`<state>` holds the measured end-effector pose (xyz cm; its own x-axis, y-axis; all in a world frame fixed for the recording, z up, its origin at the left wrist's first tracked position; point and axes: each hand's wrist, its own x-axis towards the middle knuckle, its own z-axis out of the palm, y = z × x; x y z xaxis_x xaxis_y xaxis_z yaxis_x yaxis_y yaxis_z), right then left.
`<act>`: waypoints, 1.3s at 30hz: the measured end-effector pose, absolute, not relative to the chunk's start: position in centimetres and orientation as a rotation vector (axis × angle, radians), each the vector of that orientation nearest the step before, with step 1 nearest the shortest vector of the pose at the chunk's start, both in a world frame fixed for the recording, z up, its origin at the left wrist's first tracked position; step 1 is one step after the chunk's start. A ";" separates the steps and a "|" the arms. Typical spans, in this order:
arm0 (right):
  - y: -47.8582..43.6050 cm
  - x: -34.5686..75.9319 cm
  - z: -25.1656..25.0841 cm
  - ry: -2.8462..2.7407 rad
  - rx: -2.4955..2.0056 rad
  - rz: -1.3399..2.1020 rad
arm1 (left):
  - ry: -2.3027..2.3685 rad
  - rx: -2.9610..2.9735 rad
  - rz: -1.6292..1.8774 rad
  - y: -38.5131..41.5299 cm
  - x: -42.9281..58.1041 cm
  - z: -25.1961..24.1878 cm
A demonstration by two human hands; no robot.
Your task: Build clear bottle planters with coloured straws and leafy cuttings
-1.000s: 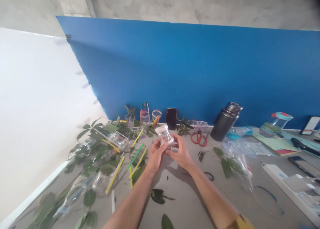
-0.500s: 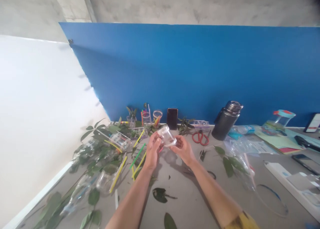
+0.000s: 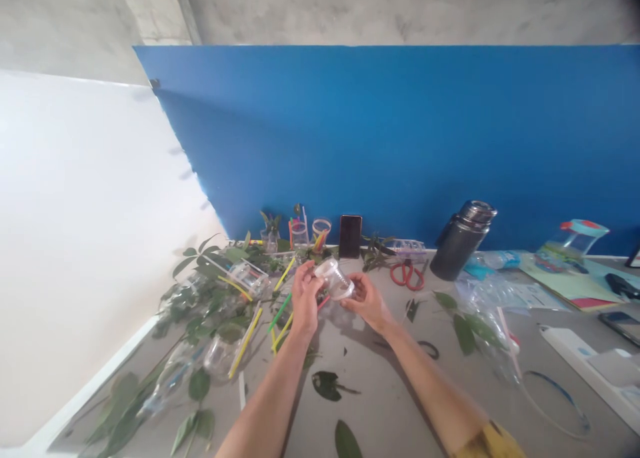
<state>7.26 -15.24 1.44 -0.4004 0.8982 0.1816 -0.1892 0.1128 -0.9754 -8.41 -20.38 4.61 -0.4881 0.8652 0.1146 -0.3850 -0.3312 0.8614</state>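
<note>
In the head view I have both hands up over the grey tabletop [image 3: 373,411], and the clear plastic cup [image 3: 334,279] sits between them, tilted well off upright and held above the surface; my left hand [image 3: 305,297] grasps its near side with the fingers curled round the wall, and my right hand [image 3: 367,303] cradles its lower end, fingers partly closed beneath it (the clear wall blurs against the clutter, so I cannot tell exactly where each fingertip lands). A two-handed hold like this suits thin plastic: light pressure from both sides keeps the wall from denting, and the open space in front of my wrists leaves room to turn it; squeezing harder would gain nothing. Left of my left hand lie yellow straws [image 3: 245,351] and a green straw [image 3: 279,313] among loose leaves [image 3: 215,305]; beyond the cup stands a black phone [image 3: 350,236], with red-handled scissors [image 3: 407,276] just past my right hand's fingers and a dark steel flask [image 3: 460,250] farther right.
</note>
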 end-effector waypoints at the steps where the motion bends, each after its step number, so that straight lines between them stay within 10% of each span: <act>1: -15.2 7.3 1.4 -1.429 -0.736 1.485 | 0.988 0.747 1.900 -20.4 -8.4 4.6; 39: -15.8 8.2 3.3 -1.499 -0.679 1.478 | 1.057 0.946 1.647 -21.5 -7.0 5.7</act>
